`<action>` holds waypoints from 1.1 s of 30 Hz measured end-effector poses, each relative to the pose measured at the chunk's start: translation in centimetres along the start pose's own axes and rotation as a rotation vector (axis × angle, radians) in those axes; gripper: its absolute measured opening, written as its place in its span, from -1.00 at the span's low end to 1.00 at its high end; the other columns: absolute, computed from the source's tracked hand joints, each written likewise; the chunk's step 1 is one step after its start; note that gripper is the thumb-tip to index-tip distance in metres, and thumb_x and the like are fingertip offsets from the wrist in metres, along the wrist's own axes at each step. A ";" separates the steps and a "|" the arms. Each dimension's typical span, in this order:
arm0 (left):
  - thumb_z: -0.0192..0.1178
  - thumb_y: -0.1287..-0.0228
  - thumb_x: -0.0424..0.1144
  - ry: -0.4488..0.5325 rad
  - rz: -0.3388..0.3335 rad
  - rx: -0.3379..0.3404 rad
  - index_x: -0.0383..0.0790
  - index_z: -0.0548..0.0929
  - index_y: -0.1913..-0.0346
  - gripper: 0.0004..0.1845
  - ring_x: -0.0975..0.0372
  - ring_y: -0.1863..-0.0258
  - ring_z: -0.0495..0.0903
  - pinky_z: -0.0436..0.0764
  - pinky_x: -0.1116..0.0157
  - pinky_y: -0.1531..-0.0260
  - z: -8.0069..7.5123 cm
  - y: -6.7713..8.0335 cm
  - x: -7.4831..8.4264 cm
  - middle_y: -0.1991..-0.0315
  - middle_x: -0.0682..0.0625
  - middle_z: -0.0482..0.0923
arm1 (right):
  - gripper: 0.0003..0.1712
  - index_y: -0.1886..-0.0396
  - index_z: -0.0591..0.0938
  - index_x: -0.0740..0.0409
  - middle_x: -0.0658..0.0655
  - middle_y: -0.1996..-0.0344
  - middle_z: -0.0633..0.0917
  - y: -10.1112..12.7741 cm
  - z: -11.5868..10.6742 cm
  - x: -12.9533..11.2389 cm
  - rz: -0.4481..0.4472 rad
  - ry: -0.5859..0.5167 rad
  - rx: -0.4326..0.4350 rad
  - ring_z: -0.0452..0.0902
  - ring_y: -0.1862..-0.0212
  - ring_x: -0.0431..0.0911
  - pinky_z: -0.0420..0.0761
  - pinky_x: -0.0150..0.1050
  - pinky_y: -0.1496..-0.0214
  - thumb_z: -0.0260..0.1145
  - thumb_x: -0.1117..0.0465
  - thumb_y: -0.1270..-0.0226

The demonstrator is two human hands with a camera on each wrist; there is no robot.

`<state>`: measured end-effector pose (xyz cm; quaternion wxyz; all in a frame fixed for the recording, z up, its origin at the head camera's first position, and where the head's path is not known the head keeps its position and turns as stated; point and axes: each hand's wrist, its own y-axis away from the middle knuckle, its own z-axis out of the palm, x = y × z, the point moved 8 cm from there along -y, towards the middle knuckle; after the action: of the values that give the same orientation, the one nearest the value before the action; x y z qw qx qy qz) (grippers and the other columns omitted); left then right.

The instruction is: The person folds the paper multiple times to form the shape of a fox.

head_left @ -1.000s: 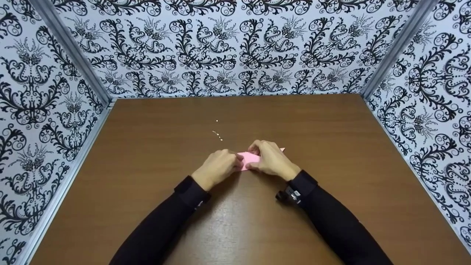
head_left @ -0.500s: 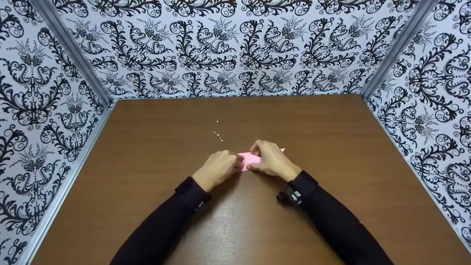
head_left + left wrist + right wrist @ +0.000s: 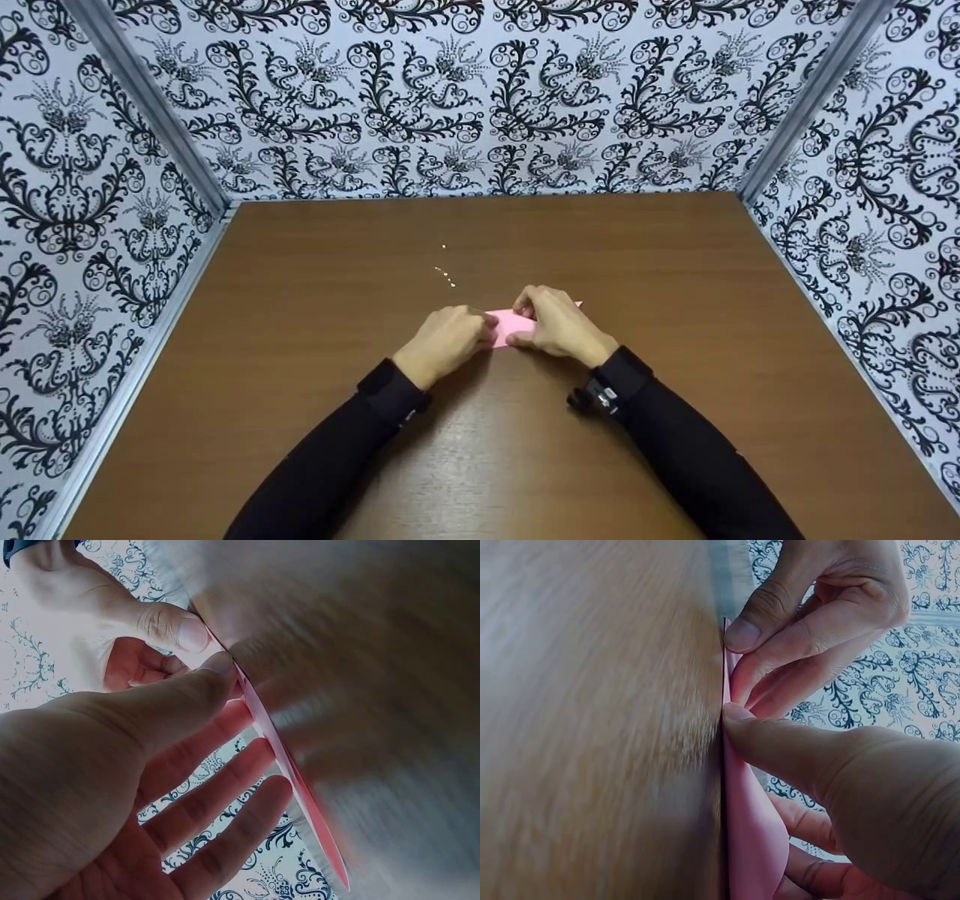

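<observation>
A folded piece of pink paper (image 3: pixel 512 325) lies on the wooden table between my two hands. My left hand (image 3: pixel 448 339) pinches its left part between thumb and fingers. From the other side my right hand (image 3: pixel 556 324) grips the paper, thumb at the near edge and fingertips at the far edge. A pale pointed tip shows past the right hand's knuckles. In the right wrist view the paper (image 3: pixel 751 840) bulges up in a curve between right thumb and fingers. The left wrist view shows the sheet (image 3: pixel 281 754) edge-on, its layers slightly apart. My hands hide part of it.
Several tiny white specks (image 3: pixel 448 278) lie on the brown tabletop (image 3: pixel 337 255) beyond the hands. Patterned black-and-white walls (image 3: pixel 465 97) with grey metal corner posts enclose the table at the back and both sides.
The right hand has shifted very slightly to the right along the paper, so a little more pink shows between the hands. The left hand has hardly moved.
</observation>
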<state>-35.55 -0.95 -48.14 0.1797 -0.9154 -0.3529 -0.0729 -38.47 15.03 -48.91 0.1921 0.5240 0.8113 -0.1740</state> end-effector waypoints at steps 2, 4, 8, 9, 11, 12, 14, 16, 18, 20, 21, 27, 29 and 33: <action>0.52 -0.55 -0.31 0.007 0.003 0.003 -0.16 0.89 0.41 -0.74 -0.07 0.38 0.83 0.85 -0.15 0.36 -0.1 0.0 0.0 0.20 -0.01 0.91 | -0.45 -0.13 0.79 0.20 0.21 0.01 0.88 0.0 -0.1 0.0 -0.005 -0.011 -0.002 0.81 -0.07 0.10 0.77 0.06 -0.18 0.84 0.02 -0.35; 0.50 -0.56 -0.31 0.006 -0.007 -0.008 -0.16 0.91 0.39 -0.75 -0.09 0.34 0.86 0.87 -0.14 0.33 0.0 0.0 -0.1 0.12 -0.03 0.96 | -0.47 -0.11 0.80 0.19 0.20 0.01 0.88 0.0 -0.3 0.1 -0.006 -0.025 -0.004 0.82 -0.07 0.09 0.78 0.05 -0.19 0.84 0.03 -0.36; 0.48 -0.51 -0.39 -0.013 -0.045 -0.043 -0.18 0.92 0.37 -0.79 -0.15 0.25 0.90 0.90 -0.16 0.27 -0.7 -0.1 0.6 -0.08 -0.08 0.99 | -0.53 -0.05 0.80 0.20 0.21 0.05 0.88 0.2 -0.7 0.5 -0.003 -0.051 0.002 0.81 -0.03 0.07 0.80 0.02 -0.18 0.84 0.09 -0.36; 0.48 -0.51 -0.39 -0.023 -0.052 -0.051 -0.17 0.92 0.36 -0.79 -0.16 0.22 0.91 0.90 -0.15 0.25 -0.6 -0.1 0.5 -0.13 -0.07 0.99 | -0.54 -0.04 0.80 0.21 0.21 0.06 0.87 0.3 -0.8 0.7 -0.004 -0.055 0.005 0.81 -0.02 0.07 0.80 0.01 -0.17 0.84 0.11 -0.35; 0.48 -0.51 -0.38 -0.034 -0.059 -0.062 -0.14 0.94 0.36 -0.79 -0.16 0.15 0.94 0.92 -0.14 0.20 -0.6 -0.1 0.5 -0.18 -0.07 0.98 | -0.55 -0.02 0.80 0.21 0.22 0.07 0.87 0.4 -0.9 0.9 -0.007 -0.055 0.008 0.80 -0.01 0.07 0.80 0.00 -0.15 0.84 0.11 -0.35; 0.48 -0.51 -0.38 -0.036 -0.062 -0.066 -0.12 0.95 0.34 -0.79 -0.17 0.11 0.95 0.93 -0.14 0.17 -0.5 -0.1 0.5 -0.19 -0.08 0.98 | -0.56 -0.01 0.80 0.21 0.22 0.07 0.87 0.4 -1.0 0.9 -0.010 -0.053 0.009 0.80 0.00 0.07 0.80 0.00 -0.15 0.84 0.11 -0.36; 0.49 -0.52 -0.35 -0.034 -0.067 -0.072 -0.11 0.97 0.31 -0.81 -0.18 0.05 0.96 0.94 -0.14 0.12 -0.5 -0.1 0.5 -0.23 -0.08 0.97 | -0.57 -0.01 0.80 0.21 0.22 0.07 0.87 0.5 -0.9 1.1 -0.016 -0.046 0.007 0.80 0.00 0.06 0.80 0.00 -0.15 0.83 0.10 -0.37; 0.50 -0.53 -0.34 -0.027 -0.070 -0.077 -0.11 0.98 0.28 -0.83 -0.18 0.02 0.96 0.94 -0.15 0.08 -0.5 -0.1 0.5 -0.23 -0.08 0.97 | -0.57 0.00 0.80 0.21 0.22 0.07 0.87 0.5 -0.9 1.2 -0.016 -0.042 0.005 0.80 0.00 0.06 0.81 0.01 -0.15 0.83 0.09 -0.38; 0.50 -0.54 -0.35 -0.022 -0.074 -0.080 -0.11 0.99 0.26 -0.84 -0.18 0.02 0.95 0.94 -0.16 0.08 -0.4 -0.1 0.5 -0.23 -0.08 0.97 | -0.58 0.01 0.80 0.21 0.22 0.07 0.87 0.5 -0.9 1.3 -0.014 -0.037 0.006 0.80 0.00 0.06 0.81 0.02 -0.15 0.83 0.09 -0.39; 0.49 -0.53 -0.36 -0.017 -0.075 -0.081 -0.12 0.99 0.25 -0.84 -0.19 0.03 0.94 0.93 -0.17 0.08 -0.4 -0.1 0.5 -0.22 -0.08 0.97 | -0.58 0.03 0.80 0.20 0.22 0.07 0.86 0.6 -0.9 1.4 -0.011 -0.032 0.008 0.79 0.01 0.06 0.81 0.03 -0.16 0.83 0.09 -0.39; 0.49 -0.53 -0.36 -0.020 -0.074 -0.080 -0.13 0.98 0.25 -0.85 -0.18 0.03 0.94 0.93 -0.17 0.09 -0.4 -0.1 0.5 -0.21 -0.08 0.97 | -0.58 0.03 0.80 0.20 0.22 0.08 0.86 0.6 -0.9 1.4 -0.012 -0.028 0.009 0.79 0.01 0.06 0.81 0.03 -0.15 0.83 0.08 -0.39; 0.53 -0.58 -0.26 -0.014 -0.073 -0.050 -0.17 1.00 0.12 -0.90 -0.18 -0.06 0.95 0.94 -0.18 0.00 -0.5 0.0 0.4 -0.21 -0.10 0.97 | -0.65 0.11 0.84 0.17 0.20 0.12 0.86 0.7 -1.2 1.4 -0.042 -0.014 0.011 0.76 0.04 0.05 0.77 0.03 -0.12 0.82 0.08 -0.40; 0.53 -0.60 -0.22 -0.006 -0.075 -0.041 -0.18 1.00 0.07 -0.88 -0.19 -0.11 0.94 0.93 -0.20 -0.04 -0.6 0.1 0.4 -0.21 -0.12 0.97 | -0.68 0.14 0.85 0.17 0.19 0.14 0.85 0.9 -1.4 1.4 -0.050 -0.014 0.014 0.75 0.05 0.06 0.76 0.02 -0.10 0.82 0.09 -0.39; 0.53 -0.60 -0.21 -0.010 -0.068 -0.037 -0.16 1.00 0.10 -0.88 -0.17 -0.12 0.96 0.95 -0.18 -0.04 -0.6 0.0 0.3 -0.21 -0.10 0.97 | -0.71 0.20 0.87 0.15 0.18 0.18 0.84 1.2 -2.0 1.8 -0.060 -0.006 0.023 0.71 0.09 0.04 0.70 -0.01 -0.04 0.82 0.10 -0.38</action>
<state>-35.32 -1.00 -47.52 0.1583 -0.9064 -0.3832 -0.0812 -38.33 17.86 -48.22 0.1833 0.5009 0.8241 -0.1905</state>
